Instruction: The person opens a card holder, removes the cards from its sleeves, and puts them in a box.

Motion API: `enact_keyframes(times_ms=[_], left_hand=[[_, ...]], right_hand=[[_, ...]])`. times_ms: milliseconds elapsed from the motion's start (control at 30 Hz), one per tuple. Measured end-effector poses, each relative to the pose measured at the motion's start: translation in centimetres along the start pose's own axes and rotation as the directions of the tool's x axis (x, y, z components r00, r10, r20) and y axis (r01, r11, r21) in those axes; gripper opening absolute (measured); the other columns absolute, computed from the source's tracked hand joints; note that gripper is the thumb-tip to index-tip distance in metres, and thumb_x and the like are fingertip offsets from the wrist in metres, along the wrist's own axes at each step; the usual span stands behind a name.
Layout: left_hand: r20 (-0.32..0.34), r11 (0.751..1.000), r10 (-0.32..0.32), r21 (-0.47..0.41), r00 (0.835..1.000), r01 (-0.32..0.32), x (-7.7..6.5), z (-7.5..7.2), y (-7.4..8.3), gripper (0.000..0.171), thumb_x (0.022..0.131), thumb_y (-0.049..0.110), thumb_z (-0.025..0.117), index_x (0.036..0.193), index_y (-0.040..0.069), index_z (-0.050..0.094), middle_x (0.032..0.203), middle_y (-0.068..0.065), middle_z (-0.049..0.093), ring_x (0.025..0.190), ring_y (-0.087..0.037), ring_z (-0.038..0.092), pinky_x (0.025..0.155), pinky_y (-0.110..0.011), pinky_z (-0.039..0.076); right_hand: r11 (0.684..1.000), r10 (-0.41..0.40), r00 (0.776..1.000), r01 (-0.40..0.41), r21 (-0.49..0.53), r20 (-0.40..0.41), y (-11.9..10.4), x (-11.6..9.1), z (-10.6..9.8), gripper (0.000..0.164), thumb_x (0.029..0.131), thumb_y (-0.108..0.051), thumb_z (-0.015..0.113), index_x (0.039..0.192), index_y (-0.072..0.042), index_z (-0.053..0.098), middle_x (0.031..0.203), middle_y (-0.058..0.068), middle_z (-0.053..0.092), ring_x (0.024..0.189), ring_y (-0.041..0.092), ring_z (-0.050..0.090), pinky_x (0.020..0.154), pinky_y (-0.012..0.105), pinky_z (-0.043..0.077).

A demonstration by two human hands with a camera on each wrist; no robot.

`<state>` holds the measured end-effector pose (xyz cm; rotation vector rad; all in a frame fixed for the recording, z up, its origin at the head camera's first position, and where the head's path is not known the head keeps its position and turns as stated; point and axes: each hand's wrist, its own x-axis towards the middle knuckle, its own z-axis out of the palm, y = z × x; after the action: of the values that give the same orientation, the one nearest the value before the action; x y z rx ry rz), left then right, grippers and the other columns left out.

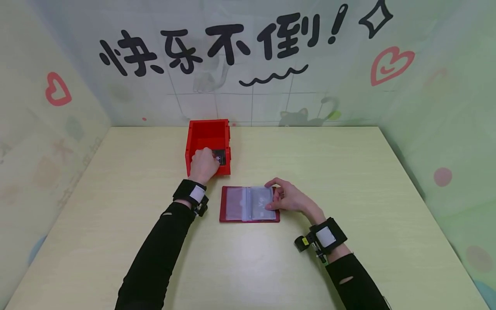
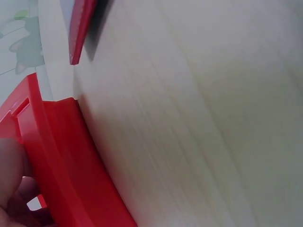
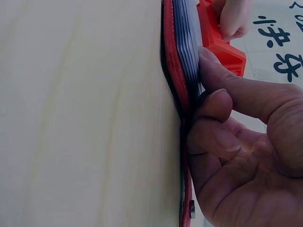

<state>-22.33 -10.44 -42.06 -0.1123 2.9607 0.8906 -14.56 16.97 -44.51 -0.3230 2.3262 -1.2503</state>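
My left hand (image 1: 203, 165) reaches down into the near end of a red plastic box (image 1: 209, 127). A dark card (image 1: 221, 156) lies in the box beside its knuckles. The left wrist view shows the fingers (image 2: 10, 172) curled at the box wall, but hides what they may hold. A red card holder (image 1: 223, 204) lies open on the table, with clear sleeves (image 1: 261, 202) on both sides. My right hand (image 1: 288, 196) grips its right edge. In the right wrist view, the thumb (image 3: 215, 71) rests against the stacked sleeves, and curled fingers meet the cover's edge.
A pale wooden table (image 1: 248, 267) carries everything. A printed backdrop (image 1: 232, 103) stands behind the table, with side panels at left and right. The box is near the back edge, up and left of the card holder.
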Motion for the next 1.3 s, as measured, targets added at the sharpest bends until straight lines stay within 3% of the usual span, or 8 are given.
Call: enact_keyframes(times_ms=[267,467,633,767,967,1133,1300], left_hand=[[0.003,1.000,0.018,0.007,1.000,-0.018,-0.1,0.2,-0.2,0.017,0.096,0.010,0.058,0.086,-0.002,0.064,0.079,-0.018,0.063,0.069,-0.027,0.058,0.062,-0.031,0.052],[0.007,0.996,0.084,0.009,0.996,-0.084,-0.4,0.5,-0.4,0.020,0.095,0.007,0.052,0.082,-0.003,0.063,0.094,-0.021,0.060,0.086,-0.032,0.056,0.079,-0.041,0.054],[-0.052,0.986,0.167,0.012,0.985,-0.166,-1.0,0.7,-0.5,0.024,0.096,0.006,0.053,0.108,-0.010,0.067,0.122,-0.026,0.058,0.110,-0.038,0.055,0.100,-0.047,0.053],[-0.120,0.978,0.207,-0.011,0.971,-0.210,-1.8,0.7,-0.2,0.034,0.095,0.006,0.059,0.126,-0.008,0.061,0.134,-0.024,0.054,0.120,-0.037,0.052,0.103,-0.048,0.053],[-0.139,0.959,0.267,-0.061,0.954,-0.278,-3.4,0.6,0.3,0.033,0.092,0.004,0.061,0.124,-0.005,0.061,0.128,-0.020,0.057,0.116,-0.034,0.054,0.101,-0.045,0.053],[-0.099,0.951,0.277,-0.112,0.956,-0.287,-4.7,0.4,0.5,0.035,0.092,0.004,0.061,0.127,-0.003,0.059,0.129,-0.019,0.057,0.116,-0.033,0.054,0.101,-0.045,0.053],[-0.099,0.948,0.276,-0.135,0.956,-0.288,-6.0,0.3,0.2,0.037,0.089,0.003,0.064,0.126,-0.002,0.059,0.126,-0.019,0.059,0.113,-0.032,0.055,0.098,-0.044,0.054]], right_hand=[[1.000,-0.001,1.000,0.001,-0.013,-0.001,0.1,0.1,0.0,0.059,0.085,-0.011,0.080,0.135,-0.006,0.050,0.074,0.001,0.050,0.071,0.015,0.052,0.068,0.025,0.042],[1.000,-0.002,1.000,0.002,-0.005,0.004,0.1,0.1,0.0,0.059,0.085,-0.010,0.080,0.135,-0.005,0.050,0.074,0.001,0.050,0.071,0.015,0.051,0.066,0.024,0.042],[1.000,0.006,1.000,-0.006,-0.004,0.003,0.0,0.1,0.0,0.059,0.085,-0.010,0.080,0.135,-0.006,0.050,0.074,0.002,0.050,0.070,0.016,0.051,0.065,0.025,0.041],[1.000,0.003,1.000,-0.003,-0.009,0.003,0.0,0.1,0.0,0.059,0.085,-0.010,0.080,0.136,-0.006,0.050,0.074,0.002,0.050,0.071,0.016,0.051,0.067,0.025,0.042],[1.000,-0.010,1.000,0.010,0.000,0.006,0.1,0.0,-0.1,0.061,0.085,-0.010,0.080,0.137,-0.003,0.049,0.075,0.002,0.049,0.071,0.016,0.050,0.067,0.026,0.042],[1.000,-0.019,1.000,0.018,0.005,0.005,0.2,0.1,0.0,0.062,0.085,-0.009,0.080,0.138,-0.003,0.048,0.075,0.002,0.049,0.071,0.015,0.050,0.065,0.025,0.042],[1.000,-0.020,1.000,0.020,-0.002,0.000,0.1,0.0,0.0,0.061,0.085,-0.010,0.080,0.137,-0.004,0.048,0.075,0.002,0.049,0.070,0.016,0.050,0.066,0.026,0.041]])
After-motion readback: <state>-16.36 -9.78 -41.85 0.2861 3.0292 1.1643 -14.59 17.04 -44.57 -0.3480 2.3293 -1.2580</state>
